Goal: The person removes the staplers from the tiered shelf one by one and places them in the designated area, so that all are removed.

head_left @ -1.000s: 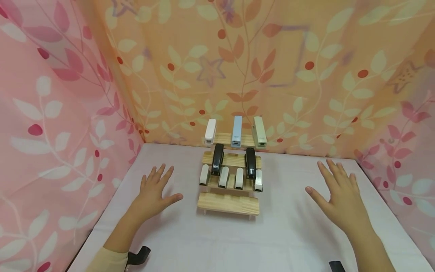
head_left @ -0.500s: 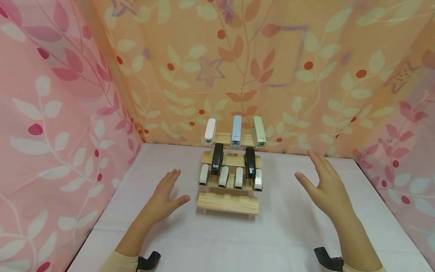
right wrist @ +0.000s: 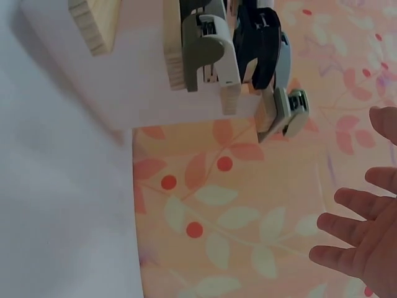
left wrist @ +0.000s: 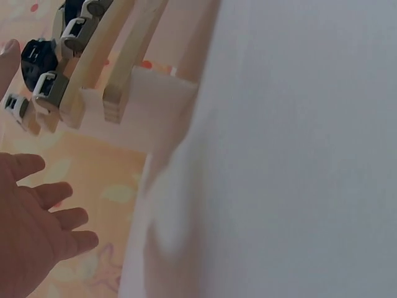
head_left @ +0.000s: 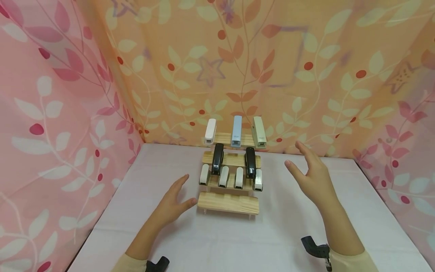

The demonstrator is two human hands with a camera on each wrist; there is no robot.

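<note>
I'd treat this as an approach with both hands, best done slowly from the two sides of the stepped rack of pale wooden planks on clear supports (head_left: 229, 204), since a knock there could shake every tier. The staplers are all on that rack, mid-table on the white cloth (head_left: 221, 241): a glossy white one (head_left: 210, 130), a pale blue one (head_left: 236, 130) and a pale green one (head_left: 259, 131) along the top, two long black ones (head_left: 250, 162) below, and four small white ones with dark bases (head_left: 239, 177) on the next tier. For any pick I'd come from above, pinch the long sides and lift straight up — the right-hand black stapler sits tight beside the rightmost small white one, so a sideways pull would likely drag both. As for grip, my left hand (head_left: 171, 206) is spread wide, thumb well away from the fingers and just beside the lowest plank's left end; I can't make out contact there. My right hand (head_left: 316, 181) is just as wide, fingers extended, holding nothing, well apart from the rack on its right side.
</note>
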